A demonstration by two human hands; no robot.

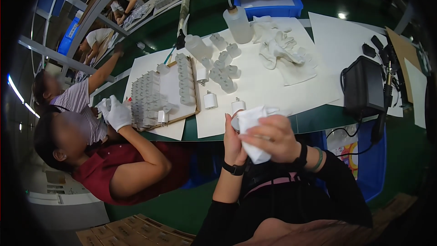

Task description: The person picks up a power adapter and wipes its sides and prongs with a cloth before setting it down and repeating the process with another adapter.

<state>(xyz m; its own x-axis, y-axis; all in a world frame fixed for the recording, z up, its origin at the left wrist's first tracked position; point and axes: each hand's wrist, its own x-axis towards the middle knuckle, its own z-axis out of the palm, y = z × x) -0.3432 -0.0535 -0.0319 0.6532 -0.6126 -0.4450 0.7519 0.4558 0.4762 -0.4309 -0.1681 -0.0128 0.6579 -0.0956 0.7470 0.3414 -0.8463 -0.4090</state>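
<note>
My right hand [276,139] is closed on a folded white cloth [256,151], pressing it over what my left hand holds. In my left hand [234,145], closed with the thumb up, is what looks like a white plug charger [235,124], mostly hidden by the cloth and fingers. Just beyond my hands another white plug charger [238,105] stands on the white sheet, prongs up. A second loose charger [210,100] is to its left. Farther off, several more chargers [221,80] form a loose cluster.
To the left, a cardboard tray [197,102] holds rows of chargers. Beside it, a co-worker's white-gloved hand [118,114] is raised. Bottles [238,25], crumpled white gloves [278,45] and a blue bin [296,10] are farther back. A black device [363,84] with cables sits right.
</note>
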